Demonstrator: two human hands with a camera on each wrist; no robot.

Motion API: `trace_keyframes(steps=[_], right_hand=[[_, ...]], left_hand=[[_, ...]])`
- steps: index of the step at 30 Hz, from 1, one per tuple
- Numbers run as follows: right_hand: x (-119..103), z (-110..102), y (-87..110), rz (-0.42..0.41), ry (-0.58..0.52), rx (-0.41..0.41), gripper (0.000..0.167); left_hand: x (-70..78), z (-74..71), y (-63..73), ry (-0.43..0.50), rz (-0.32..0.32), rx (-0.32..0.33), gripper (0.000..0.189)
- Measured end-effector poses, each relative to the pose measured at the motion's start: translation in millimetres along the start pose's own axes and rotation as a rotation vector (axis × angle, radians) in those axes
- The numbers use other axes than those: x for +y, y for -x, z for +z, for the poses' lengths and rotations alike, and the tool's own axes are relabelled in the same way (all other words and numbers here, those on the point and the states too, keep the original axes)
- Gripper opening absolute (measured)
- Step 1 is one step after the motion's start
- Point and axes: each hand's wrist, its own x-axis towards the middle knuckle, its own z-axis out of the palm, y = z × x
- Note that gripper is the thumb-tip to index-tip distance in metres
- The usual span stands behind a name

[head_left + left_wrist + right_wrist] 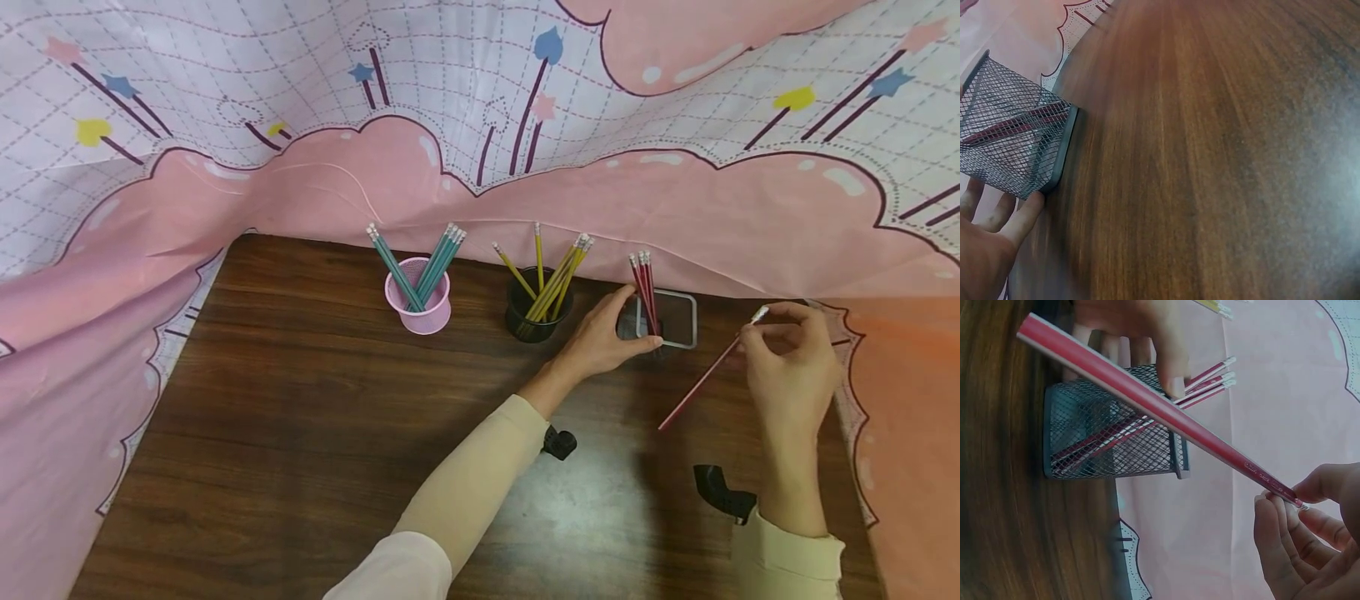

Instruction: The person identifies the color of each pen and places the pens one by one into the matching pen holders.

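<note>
Between the thumb and fingers of my right hand (795,367) is a red pencil (701,389), pinched near its white eraser end. In the head view it slants down to the left, and its other end points away from the hand. My left hand (603,337) holds a square black mesh pencil holder (694,323), thumb at its rim and fingers along its side. Several red pencils (643,279) lean inside that holder, erasers up. The right wrist view shows the held pencil crossing in front of the mesh holder (1147,459), apart from the hand on it.
Left of the holder stands a round black mesh cup (528,332) with several yellow pencils (555,287). Farther left is a pink mesh cup (427,323) of teal pencils (438,267). A pink patterned cloth (450,200) hangs behind the brown wooden table (300,417).
</note>
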Motion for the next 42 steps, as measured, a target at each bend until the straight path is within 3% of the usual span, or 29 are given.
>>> trace_keyframes(steps=[5, 12, 21, 31, 42], right_hand=[[-2.6, 2.2, -6.4, 0.004, -0.005, 0.016, 0.028], [-20.5, 3.0, -24.1, 0.026, -0.175, 0.022, 0.029], [-44.9, -1.1, -38.2, 0.055, -0.296, 0.051, 0.030], [-48.2, 2.1, -54.4, 0.044, -0.311, 0.091, 0.028], [-71.7, 9.3, -60.5, 0.009, -0.298, 0.110, 0.028]], left_hand=[[2.1, -3.2, -0.2, 0.015, -0.007, -0.013, 0.089], [1.7, -2.8, -0.3, 0.007, -0.012, 0.005, 0.087], [2.7, -3.4, -0.3, 0.004, -0.016, 0.005, 0.087], [1.9, -4.9, -0.5, -0.007, -0.039, 0.012, 0.088], [0.2, -0.7, 1.1, 0.013, -0.041, -0.012, 0.090]])
